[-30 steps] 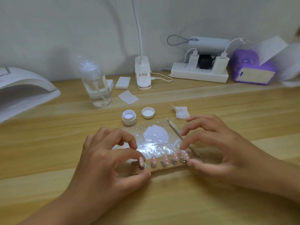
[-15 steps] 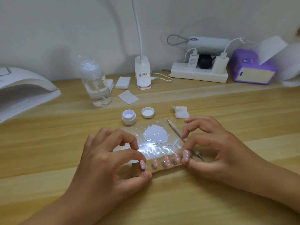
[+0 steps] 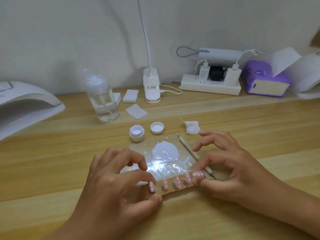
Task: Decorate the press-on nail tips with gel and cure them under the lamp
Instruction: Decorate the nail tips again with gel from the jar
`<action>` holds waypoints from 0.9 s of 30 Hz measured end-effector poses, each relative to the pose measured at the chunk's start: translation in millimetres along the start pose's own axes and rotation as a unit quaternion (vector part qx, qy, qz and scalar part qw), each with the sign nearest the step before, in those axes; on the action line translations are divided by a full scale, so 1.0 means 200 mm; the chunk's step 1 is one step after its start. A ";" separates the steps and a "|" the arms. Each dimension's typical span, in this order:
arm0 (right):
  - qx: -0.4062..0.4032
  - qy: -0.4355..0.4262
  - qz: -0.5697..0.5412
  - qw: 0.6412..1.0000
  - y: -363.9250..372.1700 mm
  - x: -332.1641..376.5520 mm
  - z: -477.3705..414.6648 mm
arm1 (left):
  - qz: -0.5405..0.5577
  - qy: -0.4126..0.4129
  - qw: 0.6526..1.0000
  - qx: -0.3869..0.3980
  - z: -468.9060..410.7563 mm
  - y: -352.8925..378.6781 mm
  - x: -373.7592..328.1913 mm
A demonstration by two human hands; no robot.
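While both hands [image 3: 173, 179] pinch the ends of the nail-tip strip [image 3: 173, 185], a tilt could smear uncured dots on the nail tips [image 3: 177, 181].

Looks like a home nail-art corner: a light wooden table [image 3: 242, 122] pushed against a plain white wall [image 3: 69, 32]. Set up domestically, with a clip-on desk lamp [image 3: 151, 85], a power strip [image 3: 210, 86] crowded with chargers, a purple tissue pack [image 3: 265, 80], a pump bottle [image 3: 102, 99] and a white curing lamp [image 3: 26, 104] at the left edge.
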State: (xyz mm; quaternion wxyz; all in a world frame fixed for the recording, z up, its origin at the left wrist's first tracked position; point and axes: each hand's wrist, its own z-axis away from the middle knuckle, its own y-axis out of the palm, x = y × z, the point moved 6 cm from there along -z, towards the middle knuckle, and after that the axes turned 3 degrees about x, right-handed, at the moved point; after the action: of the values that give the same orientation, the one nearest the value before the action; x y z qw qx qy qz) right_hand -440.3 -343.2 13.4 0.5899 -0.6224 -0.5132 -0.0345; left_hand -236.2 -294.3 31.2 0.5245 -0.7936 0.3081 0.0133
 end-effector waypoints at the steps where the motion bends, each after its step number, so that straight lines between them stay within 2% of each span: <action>1: -0.001 0.002 -0.001 1.000 0.00 0.00 0.00 | 0.000 0.002 1.000 -0.002 0.00 0.00 0.00; 17: 0.002 -0.019 0.040 0.999 0.00 0.02 0.01 | -0.008 0.009 1.000 -0.020 0.00 0.00 0.00; 20: 0.045 -0.005 0.052 0.998 -0.05 0.03 0.00 | 0.012 0.008 0.999 -0.041 -0.03 -0.01 -0.02; 24: 0.127 0.107 0.132 0.977 -0.31 -0.03 0.00 | 0.072 -0.004 0.995 -0.064 -0.15 -0.02 -0.08; 27: 0.129 0.227 0.233 0.937 -0.66 -0.15 0.02 | 0.132 -0.010 0.989 -0.059 -0.31 0.04 -0.18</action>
State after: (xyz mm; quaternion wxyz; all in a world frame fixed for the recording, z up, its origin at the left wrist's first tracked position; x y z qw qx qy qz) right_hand -545.9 -387.3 85.5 0.7577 -0.6185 -0.2062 0.0296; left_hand -288.9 -331.2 64.2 0.4736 -0.7751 0.4037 0.1091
